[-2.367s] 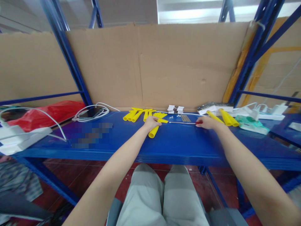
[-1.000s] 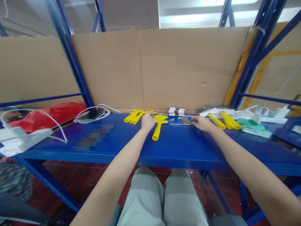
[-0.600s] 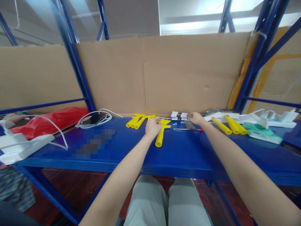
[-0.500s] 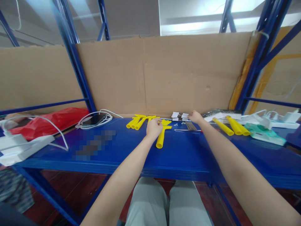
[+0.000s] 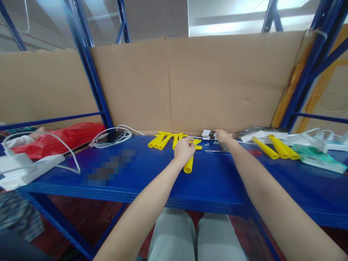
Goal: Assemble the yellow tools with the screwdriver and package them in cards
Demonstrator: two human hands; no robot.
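My left hand (image 5: 184, 149) has its fingers curled together beside and partly over a yellow T-shaped plastic tube (image 5: 188, 166) on the blue shelf. What its fingertips pinch, if anything, is hidden. My right hand (image 5: 223, 136) reaches to a small stack of white-and-black pieces (image 5: 207, 135), fingertips at the stack's right end. Its fingers are drawn together, and I cannot make out what is between them. A thin metal rod (image 5: 214, 151) runs under my right wrist toward a red handle (image 5: 254, 152). More yellow T-shaped tubes (image 5: 160, 140) lie left of my left hand.
Yellow tubes (image 5: 265, 148) and a green-and-white packet (image 5: 318, 158) lie on the right. Coiled white cable (image 5: 111, 137), a red bag (image 5: 65, 139) and a white power strip (image 5: 40, 170) are on the left. Cardboard (image 5: 206, 83) walls the back.
The view has shifted slightly. My left hand has moved over the near yellow tube, covering more of it. My right hand has come nearer the white-and-black stack and now hides most of the flat metal piece.
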